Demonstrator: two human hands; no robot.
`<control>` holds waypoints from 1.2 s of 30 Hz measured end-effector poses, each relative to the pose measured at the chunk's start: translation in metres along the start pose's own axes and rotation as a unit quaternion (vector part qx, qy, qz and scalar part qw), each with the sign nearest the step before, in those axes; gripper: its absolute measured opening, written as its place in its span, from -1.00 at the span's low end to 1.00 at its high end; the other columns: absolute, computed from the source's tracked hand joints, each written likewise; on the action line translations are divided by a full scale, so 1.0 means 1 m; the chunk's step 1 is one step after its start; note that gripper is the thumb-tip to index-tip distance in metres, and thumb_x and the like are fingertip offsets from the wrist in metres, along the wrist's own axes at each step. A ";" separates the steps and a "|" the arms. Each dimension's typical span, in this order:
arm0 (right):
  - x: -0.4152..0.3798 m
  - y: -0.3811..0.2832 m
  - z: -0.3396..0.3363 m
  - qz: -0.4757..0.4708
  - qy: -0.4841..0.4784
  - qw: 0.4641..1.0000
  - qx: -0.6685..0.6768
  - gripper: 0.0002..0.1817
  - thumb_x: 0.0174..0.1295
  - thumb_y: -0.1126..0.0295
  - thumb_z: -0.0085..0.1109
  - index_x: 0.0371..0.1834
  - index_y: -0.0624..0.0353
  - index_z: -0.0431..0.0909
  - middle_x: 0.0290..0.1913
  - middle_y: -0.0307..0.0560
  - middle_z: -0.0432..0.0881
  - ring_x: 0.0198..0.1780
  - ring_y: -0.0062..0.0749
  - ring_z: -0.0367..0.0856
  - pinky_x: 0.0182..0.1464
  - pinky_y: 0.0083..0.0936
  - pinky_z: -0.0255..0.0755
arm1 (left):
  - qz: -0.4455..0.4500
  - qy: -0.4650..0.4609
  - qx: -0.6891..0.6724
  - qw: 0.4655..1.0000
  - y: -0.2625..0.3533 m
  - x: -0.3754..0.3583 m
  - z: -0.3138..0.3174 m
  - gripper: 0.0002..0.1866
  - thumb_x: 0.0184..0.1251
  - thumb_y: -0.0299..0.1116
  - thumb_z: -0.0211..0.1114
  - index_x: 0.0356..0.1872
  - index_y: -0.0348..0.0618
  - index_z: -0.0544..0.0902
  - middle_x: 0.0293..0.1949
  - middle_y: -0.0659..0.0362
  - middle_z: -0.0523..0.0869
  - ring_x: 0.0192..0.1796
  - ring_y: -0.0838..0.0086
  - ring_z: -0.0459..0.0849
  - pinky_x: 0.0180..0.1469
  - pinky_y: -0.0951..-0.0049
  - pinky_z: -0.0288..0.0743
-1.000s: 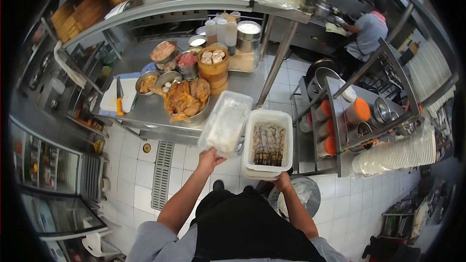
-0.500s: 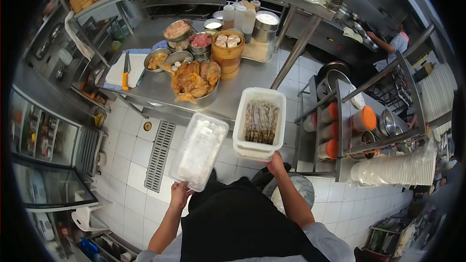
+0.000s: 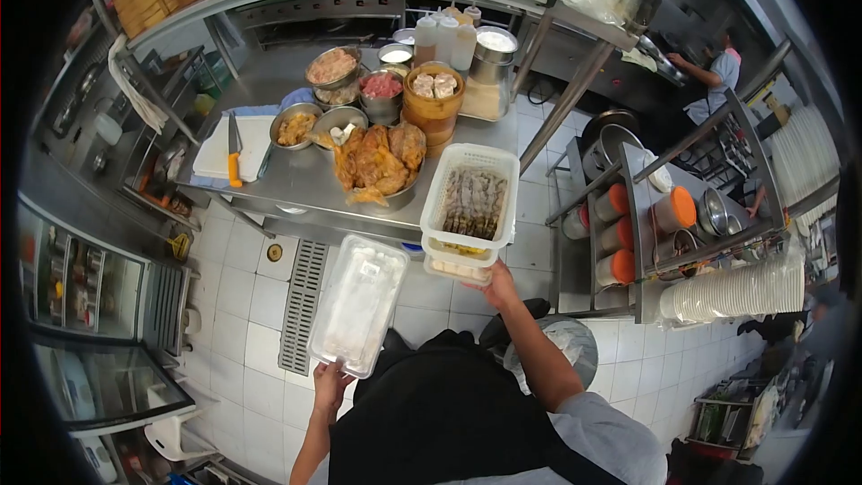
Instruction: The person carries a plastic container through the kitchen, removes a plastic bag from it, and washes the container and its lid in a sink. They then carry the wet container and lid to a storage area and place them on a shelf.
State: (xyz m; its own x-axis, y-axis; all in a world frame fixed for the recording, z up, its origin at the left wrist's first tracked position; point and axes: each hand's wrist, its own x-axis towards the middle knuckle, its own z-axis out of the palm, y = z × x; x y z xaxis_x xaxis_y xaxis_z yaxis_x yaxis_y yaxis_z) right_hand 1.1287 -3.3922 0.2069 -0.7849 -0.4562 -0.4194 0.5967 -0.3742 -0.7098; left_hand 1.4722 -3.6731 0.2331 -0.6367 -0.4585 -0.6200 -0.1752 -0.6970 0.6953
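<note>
Head view: left fingers [image 3: 329, 367] grip container [image 3: 357, 310], label [image 3: 371, 267] unreadable.

Stacked plates [image 3: 813, 162] and bamboo steamers [image 3: 429, 119] show a restaurant kitchen.

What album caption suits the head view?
Hands full: left hand holds a translucent rectangular plastic container; right hand holds stacked whitish rectangular plastic tubs.

Right fingers [image 3: 491, 286] partly hidden under tubs [image 3: 508, 198]; bottom tub [image 3: 460, 273] contents unclear, perhaps pale pieces.
</note>
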 end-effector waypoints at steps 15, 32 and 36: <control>0.084 -0.033 0.028 -0.075 0.256 0.956 0.124 -0.59 0.35 0.51 -0.03 0.24 0.39 0.29 0.15 0.20 0.46 0.09 0.07 0.56 -0.15 -0.15 0.74 | 0.016 0.047 -0.016 0.999 0.030 0.003 -0.089 -0.72 0.25 -0.51 0.09 -0.01 -0.28 0.46 -0.10 0.01 0.62 -0.08 0.20 0.69 -0.13 0.12 0.71; 0.012 0.060 0.274 -0.145 -0.227 0.867 -0.419 -0.87 0.33 0.50 0.16 -0.09 0.24 0.54 -0.19 -0.16 0.64 -0.17 -0.49 0.63 -0.13 -0.50 0.53 | 0.155 0.159 -0.124 0.967 0.107 -0.001 -0.108 -0.82 0.30 -0.49 0.15 -0.11 -0.29 0.56 -0.19 0.08 0.69 -0.19 0.38 0.73 -0.15 0.24 0.71; 0.073 0.065 0.463 -0.457 -0.303 0.679 -0.488 -0.78 0.24 0.43 0.26 -0.11 0.27 0.53 -0.20 0.00 0.61 -0.14 -0.22 0.64 -0.09 -0.39 0.50 | 0.185 0.162 -0.145 0.958 0.151 0.007 -0.088 -0.82 0.30 -0.50 0.16 -0.12 -0.30 0.57 -0.18 0.07 0.72 -0.20 0.38 0.75 -0.17 0.30 0.72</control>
State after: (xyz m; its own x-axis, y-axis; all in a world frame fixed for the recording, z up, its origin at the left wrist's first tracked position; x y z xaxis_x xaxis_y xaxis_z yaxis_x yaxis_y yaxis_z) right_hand 1.1874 -3.8239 0.3917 -0.3634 -0.7533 0.5481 -0.7198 -0.1464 -0.6785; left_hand 1.5072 -3.8308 0.3016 -0.3395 -0.8180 -0.4643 0.2623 -0.5564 0.7884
